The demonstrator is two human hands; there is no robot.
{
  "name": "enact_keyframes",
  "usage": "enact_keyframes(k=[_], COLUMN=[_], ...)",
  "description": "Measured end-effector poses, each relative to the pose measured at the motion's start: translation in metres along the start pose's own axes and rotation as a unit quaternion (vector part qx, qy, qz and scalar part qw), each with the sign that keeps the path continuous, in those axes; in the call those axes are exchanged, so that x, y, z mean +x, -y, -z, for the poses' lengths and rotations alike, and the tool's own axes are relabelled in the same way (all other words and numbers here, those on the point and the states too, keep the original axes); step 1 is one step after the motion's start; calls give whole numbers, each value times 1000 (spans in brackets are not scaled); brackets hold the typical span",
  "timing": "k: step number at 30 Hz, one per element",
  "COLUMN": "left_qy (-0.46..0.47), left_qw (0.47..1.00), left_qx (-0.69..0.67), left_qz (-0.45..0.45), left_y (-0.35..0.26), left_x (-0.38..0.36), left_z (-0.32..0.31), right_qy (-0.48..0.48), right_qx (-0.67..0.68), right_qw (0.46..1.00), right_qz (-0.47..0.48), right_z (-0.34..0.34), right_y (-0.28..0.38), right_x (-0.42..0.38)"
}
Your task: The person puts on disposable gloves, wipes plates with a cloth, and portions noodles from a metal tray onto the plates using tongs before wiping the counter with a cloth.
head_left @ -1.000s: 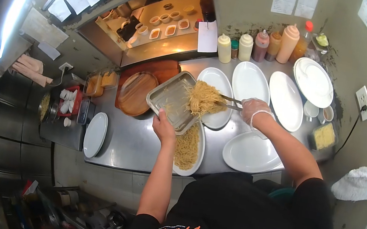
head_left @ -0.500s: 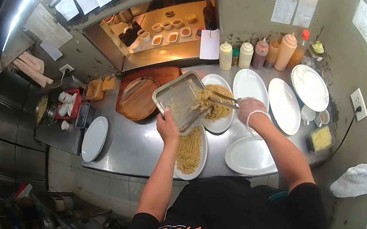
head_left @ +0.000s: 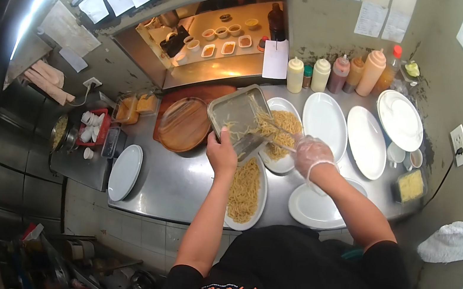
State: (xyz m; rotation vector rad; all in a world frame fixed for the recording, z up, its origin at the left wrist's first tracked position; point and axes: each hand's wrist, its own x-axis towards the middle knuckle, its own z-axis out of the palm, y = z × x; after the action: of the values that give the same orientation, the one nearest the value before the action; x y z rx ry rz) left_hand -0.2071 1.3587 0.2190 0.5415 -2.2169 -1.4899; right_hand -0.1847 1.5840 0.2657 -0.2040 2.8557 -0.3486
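1. One metal tray (head_left: 231, 104) tilts in the left hand (head_left: 222, 152), pinched at its edge.
2. The gloved right hand (head_left: 313, 157) grips tongs (head_left: 286, 147) among noodles (head_left: 286, 121).
3. Noodles lie on two oval plates (head_left: 262, 200) on the tabletop (head_left: 177, 187).

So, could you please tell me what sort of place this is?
Probably a restaurant kitchen: noodles on oval plates, a row of squeeze bottles, and a wall opening with small bowls beyond.

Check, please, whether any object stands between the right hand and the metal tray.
Only the tongs in the right hand, extending over noodles on a white plate toward the metal tray. Nothing else visible does.
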Motion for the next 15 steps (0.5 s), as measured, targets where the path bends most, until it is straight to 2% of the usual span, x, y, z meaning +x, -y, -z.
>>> enact_keyframes(k=[2, 6, 9, 12, 15], left_qy=[9, 21, 35, 47, 42], left_qw=[1000, 999, 997, 994, 994], left_qx=[25, 47, 54, 68, 74], left_qz=[-4, -14, -34, -64, -72], left_y=[-1, -6, -15, -25, -24], left_x=[-3, -4, -6, -9, -1], left_z=[2, -1, -2, -8, -14], right_qy=[-43, -103, -130, -147, -68], right_qx=[-57, -107, -120, -138, -196], right_qw=[997, 988, 984, 976, 975], right_qz=[-6, 38, 26, 82, 80], right_z=[-29, -20, 5, 6, 1], right_y=[-26, -36, -35, -33, -27], right_x=[28, 42, 55, 73, 69])
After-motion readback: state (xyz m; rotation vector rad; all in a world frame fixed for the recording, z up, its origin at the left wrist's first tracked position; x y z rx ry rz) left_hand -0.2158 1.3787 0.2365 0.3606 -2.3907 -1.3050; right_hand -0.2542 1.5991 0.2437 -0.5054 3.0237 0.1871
